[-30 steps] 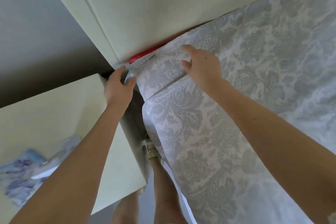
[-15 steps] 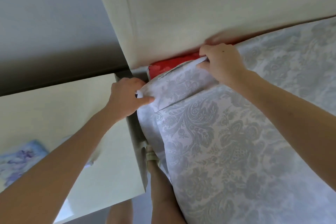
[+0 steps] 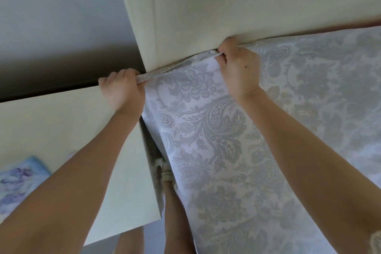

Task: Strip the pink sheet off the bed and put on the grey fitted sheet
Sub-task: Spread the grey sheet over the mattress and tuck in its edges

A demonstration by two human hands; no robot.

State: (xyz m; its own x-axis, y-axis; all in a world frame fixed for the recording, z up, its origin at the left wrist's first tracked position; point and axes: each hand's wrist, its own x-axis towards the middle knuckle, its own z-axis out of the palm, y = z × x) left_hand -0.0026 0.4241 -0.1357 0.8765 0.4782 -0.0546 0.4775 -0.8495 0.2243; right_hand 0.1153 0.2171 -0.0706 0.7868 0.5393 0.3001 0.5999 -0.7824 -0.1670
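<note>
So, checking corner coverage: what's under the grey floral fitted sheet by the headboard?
Only the grey floral fitted sheet shows; whatever lies beneath is covered. Left hand and right hand grip its hem at the cream headboard.

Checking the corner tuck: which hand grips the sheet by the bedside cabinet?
The left hand, gripping the edge of the grey fitted sheet at the corner; the right hand grips it further along, against the headboard.

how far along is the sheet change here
Done: the grey fitted sheet lies spread up to the headboard. In hand: the left hand and right hand grip its hem at this corner. Left: probably pulling that corner down; other corners are out of view.
</note>
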